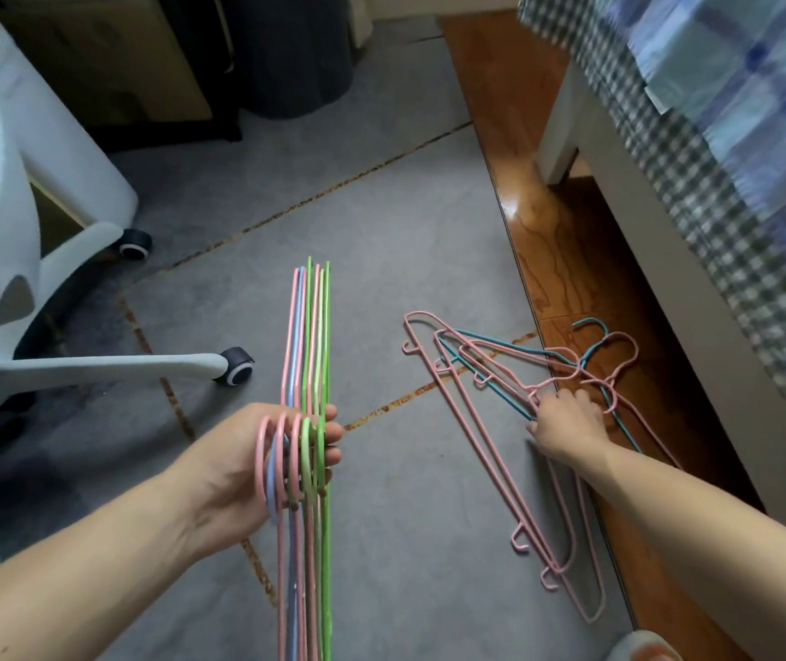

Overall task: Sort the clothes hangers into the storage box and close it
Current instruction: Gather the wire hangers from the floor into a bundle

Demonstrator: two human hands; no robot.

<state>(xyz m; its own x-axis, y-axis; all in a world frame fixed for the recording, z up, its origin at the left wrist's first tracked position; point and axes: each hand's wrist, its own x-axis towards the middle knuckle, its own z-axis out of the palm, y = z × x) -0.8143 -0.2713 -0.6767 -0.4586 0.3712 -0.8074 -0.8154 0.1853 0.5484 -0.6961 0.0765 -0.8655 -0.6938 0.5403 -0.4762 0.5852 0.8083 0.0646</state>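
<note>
— Grey floor tiles [405, 260] with rusty-brown grout lines fill most of your view, meeting a strip of glossy brown wood flooring [515, 150] on your right. What do you have in your left hand [257, 462]?

— Your fingers are curled through the hooks of a bundle of thin wire clothes hangers in pink, pale blue and green [307, 355]. You hold the bundle edge-on above the tiles, hooks stacked together in your palm, so the hangers read as a tight row of parallel rods running away from you and back toward your body.

— And your right hand [567, 424]?

— It reaches down to a loose pile of pink and teal wire hangers [477, 422] lying flat where tile meets wood. Your fingers are bent onto the necks of those hangers, just below their hooks, but your knuckles hide the fingertips, so I cannot tell whether you have pinched one or are only touching them.

— Where do the two groups sit?

— Well apart: the held bundle at centre, the floor pile to its right. Your white office chair base with black castors [233, 367] stands at left, and a bed with a blue and grey checked cover [696, 150] runs along the right edge.
</note>
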